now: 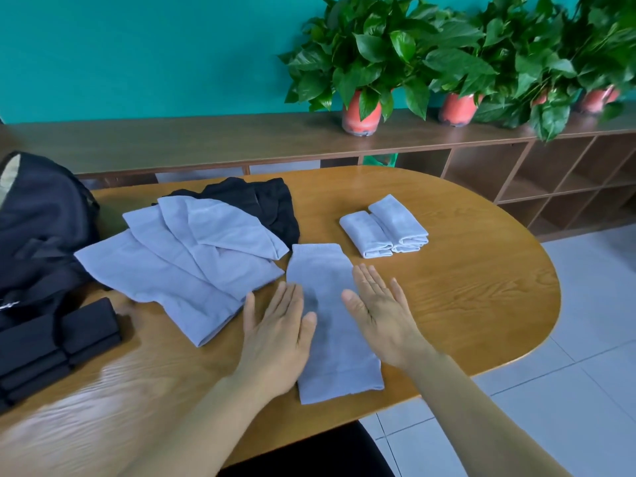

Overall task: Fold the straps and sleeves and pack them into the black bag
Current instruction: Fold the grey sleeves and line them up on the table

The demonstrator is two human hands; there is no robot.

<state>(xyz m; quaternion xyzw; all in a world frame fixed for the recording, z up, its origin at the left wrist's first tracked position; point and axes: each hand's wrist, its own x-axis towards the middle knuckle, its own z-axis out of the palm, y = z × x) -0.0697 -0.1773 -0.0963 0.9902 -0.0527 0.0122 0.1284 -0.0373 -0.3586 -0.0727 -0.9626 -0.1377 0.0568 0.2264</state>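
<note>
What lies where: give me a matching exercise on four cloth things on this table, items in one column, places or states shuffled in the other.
Column one
1. black bag
2. folded grey sleeves
3. flat grey sleeve
4. folded black pieces

Column two
A. unfolded, lying lengthwise between the left hand and the right hand
B. near left of the table, grouped together
C. far left edge of the table
D. beyond the right hand, two side by side

Pairs: 1-C, 2-D, 3-A, 4-B

Six grey sleeves (325, 270) (two folded), one bag (41, 218).
</note>
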